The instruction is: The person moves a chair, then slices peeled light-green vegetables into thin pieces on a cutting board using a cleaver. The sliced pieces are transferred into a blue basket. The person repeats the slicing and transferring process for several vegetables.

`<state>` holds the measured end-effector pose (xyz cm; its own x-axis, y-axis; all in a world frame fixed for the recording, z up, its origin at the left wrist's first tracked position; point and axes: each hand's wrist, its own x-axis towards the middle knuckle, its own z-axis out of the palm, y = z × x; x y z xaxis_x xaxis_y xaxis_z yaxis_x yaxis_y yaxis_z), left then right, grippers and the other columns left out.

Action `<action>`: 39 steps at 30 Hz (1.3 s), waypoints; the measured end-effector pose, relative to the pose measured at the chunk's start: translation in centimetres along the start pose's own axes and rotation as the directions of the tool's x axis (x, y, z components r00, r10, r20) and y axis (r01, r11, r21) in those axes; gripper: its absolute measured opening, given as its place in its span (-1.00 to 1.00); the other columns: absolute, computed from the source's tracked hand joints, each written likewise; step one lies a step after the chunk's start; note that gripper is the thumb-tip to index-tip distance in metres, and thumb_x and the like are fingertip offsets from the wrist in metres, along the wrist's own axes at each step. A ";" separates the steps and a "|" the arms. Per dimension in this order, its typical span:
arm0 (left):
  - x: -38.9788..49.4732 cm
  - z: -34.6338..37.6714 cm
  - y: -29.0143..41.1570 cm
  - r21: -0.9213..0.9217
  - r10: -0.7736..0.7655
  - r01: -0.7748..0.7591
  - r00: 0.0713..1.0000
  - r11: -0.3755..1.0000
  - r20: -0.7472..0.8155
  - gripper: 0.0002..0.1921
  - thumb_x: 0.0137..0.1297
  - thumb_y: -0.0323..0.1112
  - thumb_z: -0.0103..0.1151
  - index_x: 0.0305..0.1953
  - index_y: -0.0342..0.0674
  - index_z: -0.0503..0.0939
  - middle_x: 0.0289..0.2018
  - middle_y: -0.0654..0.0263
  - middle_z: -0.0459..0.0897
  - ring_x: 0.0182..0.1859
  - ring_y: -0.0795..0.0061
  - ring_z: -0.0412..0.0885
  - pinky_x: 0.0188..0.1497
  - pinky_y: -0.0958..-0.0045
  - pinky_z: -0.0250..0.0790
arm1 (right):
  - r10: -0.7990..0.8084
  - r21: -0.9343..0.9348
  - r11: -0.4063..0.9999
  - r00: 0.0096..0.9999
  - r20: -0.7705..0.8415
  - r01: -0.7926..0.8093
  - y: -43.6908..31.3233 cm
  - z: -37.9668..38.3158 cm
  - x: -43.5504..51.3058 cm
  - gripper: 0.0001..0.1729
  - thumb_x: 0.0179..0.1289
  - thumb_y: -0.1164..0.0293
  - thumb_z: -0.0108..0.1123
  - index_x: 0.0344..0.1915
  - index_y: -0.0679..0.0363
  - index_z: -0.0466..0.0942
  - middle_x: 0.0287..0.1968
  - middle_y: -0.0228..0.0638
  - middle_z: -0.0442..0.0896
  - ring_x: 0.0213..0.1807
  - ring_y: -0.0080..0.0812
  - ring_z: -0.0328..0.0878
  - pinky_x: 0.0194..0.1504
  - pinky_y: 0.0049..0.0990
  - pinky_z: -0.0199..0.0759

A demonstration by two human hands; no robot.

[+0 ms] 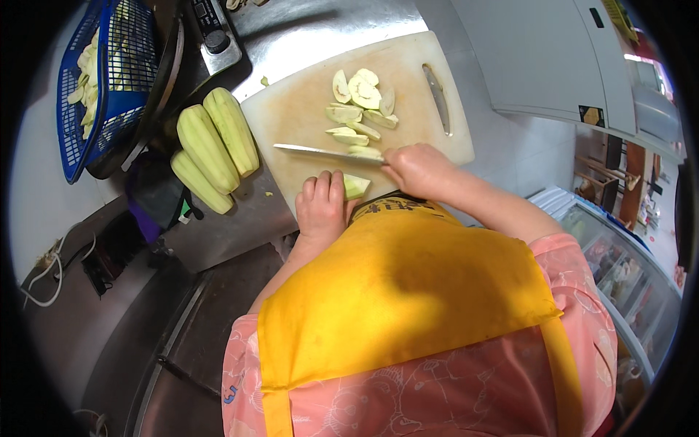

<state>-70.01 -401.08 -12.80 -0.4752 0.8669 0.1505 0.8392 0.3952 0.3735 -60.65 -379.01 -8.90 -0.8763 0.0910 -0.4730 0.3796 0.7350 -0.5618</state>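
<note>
My right hand (418, 170) grips the handle of a kitchen knife (322, 153), its blade reaching left across a white plastic cutting board (295, 109). Just below the blade, my left hand (323, 203) rests on a pale green piece of peeled vegetable (356, 186), perhaps eggplant; part of it is hidden by the fingers. Above the blade lie several cut slices (363, 93), some flat and some tilted. One slice (365, 151) sits right against the blade's far side. Left of the board are three whole peeled vegetables (207, 147), side by side on the metal counter (235, 237).
A blue plastic basket (104, 117) holding cut pieces stands at the upper left. Beside it is a device with a knob (217, 41), close to the board. A dark cloth bag (158, 191) lies by the counter's left edge. To the right is a glass-topped display case (617, 251).
</note>
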 end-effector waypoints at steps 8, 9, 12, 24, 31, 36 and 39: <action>3.9 1.9 -1.5 0.028 0.016 -0.012 0.988 1.000 -0.151 -0.36 -0.05 -0.19 0.53 0.06 -0.29 0.50 -0.05 0.09 0.54 0.00 0.03 0.51 -0.03 0.10 0.40 | -0.006 -0.092 0.996 0.995 -0.099 -0.003 0.5 -3.0 1.5 -0.73 0.40 0.37 0.17 -0.34 0.38 0.59 -0.41 0.10 0.68 -0.34 0.16 0.66 -0.24 -0.01 0.54; 3.8 1.8 -1.3 0.007 0.042 -0.042 0.985 0.999 -0.169 -0.39 -0.04 -0.20 0.53 0.05 -0.29 0.51 -0.06 0.10 0.54 0.00 0.03 0.52 -0.04 0.10 0.40 | 0.045 -0.097 0.994 0.997 -0.069 -0.051 0.1 -3.1 1.2 -0.73 0.40 0.37 0.17 -0.34 0.38 0.59 -0.41 0.10 0.68 -0.34 0.16 0.66 -0.24 -0.01 0.54; 3.5 1.3 -0.8 -0.054 0.082 -0.094 0.979 0.994 -0.187 -0.46 -0.01 -0.23 0.50 -0.01 -0.30 0.53 -0.08 0.10 0.55 -0.01 0.04 0.53 -0.05 0.12 0.40 | 0.034 -0.080 0.996 0.999 -0.033 -0.036 -1.1 -4.0 -0.3 -0.75 0.38 0.39 0.17 -0.33 0.40 0.58 -0.41 0.11 0.68 -0.34 0.17 0.65 -0.24 -0.01 0.54; 3.0 1.9 0.0 -0.150 0.043 -0.072 0.982 0.986 -0.186 -0.57 0.10 -0.32 0.45 -0.03 -0.34 0.55 -0.05 0.04 0.56 -0.03 -0.01 0.52 -0.03 0.10 0.44 | -0.078 -0.099 0.993 0.992 -0.097 0.068 -1.6 -1.4 1.1 -0.74 0.37 0.38 0.20 -0.38 0.38 0.55 -0.49 0.09 0.64 -0.42 0.18 0.62 -0.35 -0.01 0.50; 2.5 2.4 0.1 -0.160 0.007 -0.036 0.983 0.986 -0.182 -0.55 0.08 -0.33 0.47 -0.03 -0.34 0.55 -0.05 0.05 0.56 -0.06 0.00 0.52 -0.02 0.13 0.46 | 0.026 -0.116 0.993 0.997 0.070 -0.017 -1.8 -4.0 -2.4 -0.87 0.24 0.55 0.11 -0.31 0.39 0.58 -0.39 0.14 0.68 -0.32 0.17 0.67 -0.25 -0.01 0.54; 1.8 2.7 0.3 -0.185 0.007 -0.051 0.973 0.981 -0.231 -0.60 0.09 -0.34 0.47 -0.07 -0.31 0.55 -0.06 0.04 0.56 -0.10 0.01 0.53 -0.09 0.13 0.47 | -0.039 -0.064 0.997 0.999 -0.022 0.038 -2.6 -1.6 0.4 -0.87 0.25 0.54 0.14 -0.32 0.40 0.58 -0.37 0.14 0.68 -0.32 0.18 0.67 -0.26 -0.01 0.53; 1.2 2.7 0.3 -0.190 -0.002 -0.035 0.982 0.981 -0.191 -0.62 0.10 -0.33 0.47 -0.09 -0.29 0.56 -0.07 0.04 0.55 -0.12 0.01 0.53 -0.13 0.15 0.47 | -0.019 -0.057 0.998 0.999 -0.030 0.017 -2.2 -2.1 -0.5 -0.75 0.37 0.39 0.22 -0.37 0.38 0.55 -0.47 0.13 0.64 -0.41 0.20 0.62 -0.32 0.01 0.50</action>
<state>-69.58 -399.07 -14.96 -0.5184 0.7923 0.3218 0.7900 0.2996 0.5350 -61.70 -379.25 -5.98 -0.8917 0.0974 -0.4420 0.3473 0.7734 -0.5303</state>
